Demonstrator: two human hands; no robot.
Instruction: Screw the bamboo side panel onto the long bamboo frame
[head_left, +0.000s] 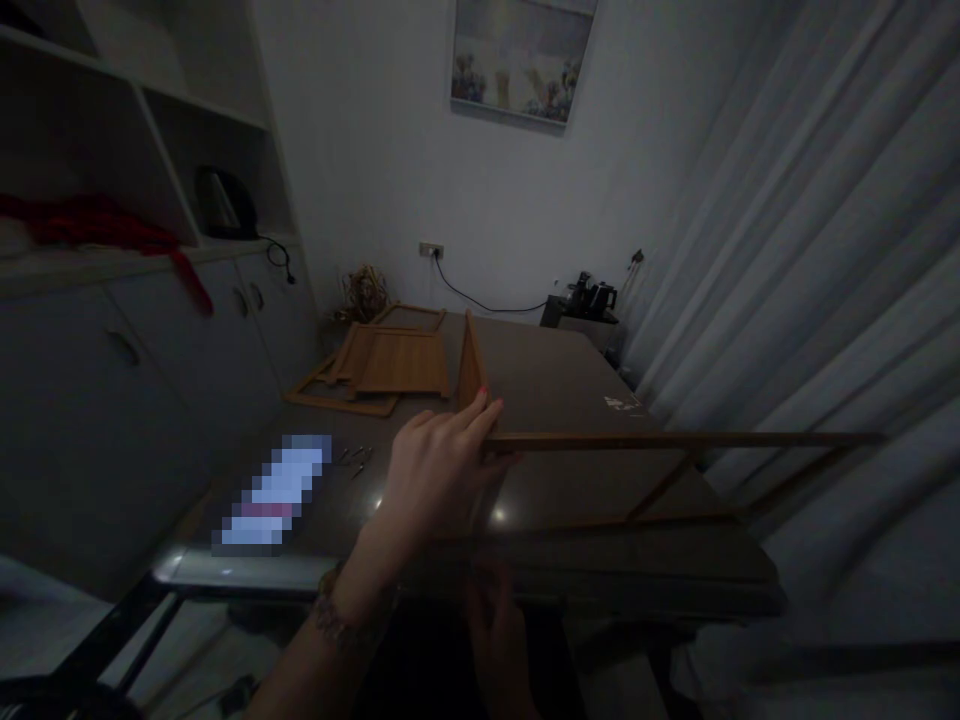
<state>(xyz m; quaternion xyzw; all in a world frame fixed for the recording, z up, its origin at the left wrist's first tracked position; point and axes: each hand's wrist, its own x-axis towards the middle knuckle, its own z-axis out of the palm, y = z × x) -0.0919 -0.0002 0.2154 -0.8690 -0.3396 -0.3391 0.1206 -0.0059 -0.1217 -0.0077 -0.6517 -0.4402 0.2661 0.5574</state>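
My left hand [439, 465] is closed on the left end of a long wooden frame [675, 438] that stands on edge over the dark table [555, 380], with the thumb under the top rail. A wooden panel [471, 368] rises upright just behind the fingers. My right hand [495, 625] is lower, in shadow at the table's near edge beneath the frame's corner. Its fingers are too dark to make out.
Flat wooden panels and frames [390, 362] lie at the table's far left. Several small screws [354, 458] sit near a pixelated object [274, 490]. Cabinets and shelves with a kettle [221, 205] and red cloth [97, 225] stand to the left; a curtain [825, 250] hangs on the right.
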